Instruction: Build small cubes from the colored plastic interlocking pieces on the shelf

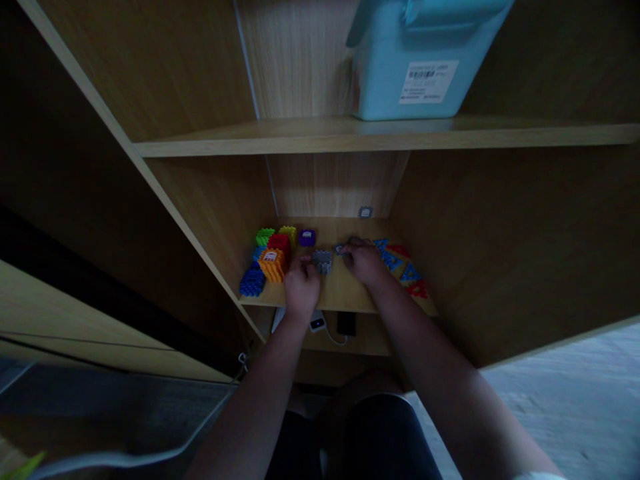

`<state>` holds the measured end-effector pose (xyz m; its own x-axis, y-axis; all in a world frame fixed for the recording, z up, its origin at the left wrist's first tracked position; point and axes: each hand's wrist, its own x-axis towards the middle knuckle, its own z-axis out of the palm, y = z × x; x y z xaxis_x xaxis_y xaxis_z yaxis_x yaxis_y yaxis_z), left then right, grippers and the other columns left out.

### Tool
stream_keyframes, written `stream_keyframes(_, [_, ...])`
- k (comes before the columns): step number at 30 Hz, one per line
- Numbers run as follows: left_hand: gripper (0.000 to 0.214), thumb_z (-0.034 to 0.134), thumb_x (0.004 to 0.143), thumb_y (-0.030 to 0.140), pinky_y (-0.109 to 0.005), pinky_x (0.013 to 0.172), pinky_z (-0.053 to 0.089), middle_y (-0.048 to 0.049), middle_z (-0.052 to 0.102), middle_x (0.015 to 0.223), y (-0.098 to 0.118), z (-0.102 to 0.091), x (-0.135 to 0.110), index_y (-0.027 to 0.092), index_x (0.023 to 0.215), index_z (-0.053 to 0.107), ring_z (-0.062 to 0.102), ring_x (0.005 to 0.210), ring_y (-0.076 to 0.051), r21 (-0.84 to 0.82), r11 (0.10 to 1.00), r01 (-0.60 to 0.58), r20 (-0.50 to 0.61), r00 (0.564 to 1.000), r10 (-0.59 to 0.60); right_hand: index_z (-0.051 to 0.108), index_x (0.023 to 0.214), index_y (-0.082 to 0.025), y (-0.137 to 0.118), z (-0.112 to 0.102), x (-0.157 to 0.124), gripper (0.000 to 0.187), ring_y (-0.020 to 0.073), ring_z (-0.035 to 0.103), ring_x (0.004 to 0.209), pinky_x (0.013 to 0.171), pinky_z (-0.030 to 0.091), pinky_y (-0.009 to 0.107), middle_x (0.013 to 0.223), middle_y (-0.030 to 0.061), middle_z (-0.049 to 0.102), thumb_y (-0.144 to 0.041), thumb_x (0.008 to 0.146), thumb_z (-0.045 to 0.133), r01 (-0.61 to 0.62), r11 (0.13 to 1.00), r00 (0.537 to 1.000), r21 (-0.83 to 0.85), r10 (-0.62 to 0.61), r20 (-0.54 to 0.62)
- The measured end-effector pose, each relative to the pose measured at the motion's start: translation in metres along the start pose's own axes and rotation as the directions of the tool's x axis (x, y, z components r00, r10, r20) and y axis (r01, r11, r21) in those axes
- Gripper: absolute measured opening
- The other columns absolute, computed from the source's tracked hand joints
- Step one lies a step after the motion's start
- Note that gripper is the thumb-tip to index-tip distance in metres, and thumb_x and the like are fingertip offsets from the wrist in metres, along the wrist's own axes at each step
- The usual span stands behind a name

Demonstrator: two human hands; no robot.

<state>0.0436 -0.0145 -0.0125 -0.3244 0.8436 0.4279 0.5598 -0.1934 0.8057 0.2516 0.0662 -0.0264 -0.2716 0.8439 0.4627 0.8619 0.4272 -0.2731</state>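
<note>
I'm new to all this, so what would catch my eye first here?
Probably the big light-blue bin on the upper shelf. On the shelf below, bright stacks, red and orange among them, stand at the left, and red and blue triangles lie at the right. Between them, the right hand pinches a small grey piece while the left hand is at a grey stack.

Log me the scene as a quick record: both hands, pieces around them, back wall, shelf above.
Left hand: beside the gray block; grip unclear
Right hand: fingers on a small gray piece
Left side: colored stacks, including orange stack and dark blue stack
Behind hands: purple stack
Right side: blue and red triangular pieces
Back wall: gray tile near it
Shelf above: light-blue bin
</note>
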Motion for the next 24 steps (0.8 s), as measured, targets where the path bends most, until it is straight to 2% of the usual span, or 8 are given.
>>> stream_keyframes(8, [0.024,0.052,0.097,0.019,-0.035,0.092,0.057,-0.0095,0.08,0.107,-0.0033,0.0012,0.0002,0.02,0.111,0.072,0.076,0.098,-0.025,-0.015,1.0,-0.014,0.003,1.0,0.015,0.076,0.119,-0.022,-0.0004,-0.0011,-0.0006,0.028,0.0314,0.064,0.118,0.109,0.046,0.046,0.123,0.0122,0.075,-0.026,0.093,0.066,-0.054,0.998,0.997,-0.012,0.054,-0.06])
stream_keyframes(14, [0.025,0.051,0.097,0.018,-0.035,0.089,0.058,-0.0098,0.08,0.104,0.0009,-0.0016,-0.0001,0.019,0.112,0.071,0.076,0.094,-0.025,-0.017,1.0,0.007,0.017,1.0,-0.007,0.08,0.111,-0.024,0.0004,-0.0002,-0.0011,0.022,0.0309,0.064,0.117,0.109,0.046,0.048,0.121,0.0108,0.075,-0.027,0.095,0.065,-0.029,1.0,0.999,-0.003,0.029,-0.013])
stream_keyframes(19, [0.024,0.052,0.097,0.018,-0.036,0.093,0.057,-0.0105,0.081,0.108,0.0021,-0.0025,0.0001,0.019,0.111,0.071,0.077,0.1,-0.026,-0.015,1.0,0.008,0.015,1.0,-0.007,0.08,0.11,-0.027,-0.0026,-0.0015,-0.0024,0.021,0.0319,0.063,0.122,0.11,0.046,0.049,0.127,0.0098,0.073,-0.033,0.092,0.071,-0.042,0.999,0.998,0.016,0.042,-0.041])
stream_keyframes(24, [0.025,0.051,0.096,0.015,-0.034,0.094,0.057,-0.0108,0.081,0.111,0.0033,-0.0028,0.0004,0.02,0.111,0.071,0.077,0.103,-0.025,0.001,1.0,0.022,0.022,1.0,-0.022,0.075,0.112,-0.026,-0.0038,-0.0029,-0.0026,0.021,0.0309,0.066,0.117,0.11,0.048,0.048,0.116,0.0087,0.077,-0.031,0.092,0.072,-0.053,0.997,0.998,0.06,0.055,-0.034])
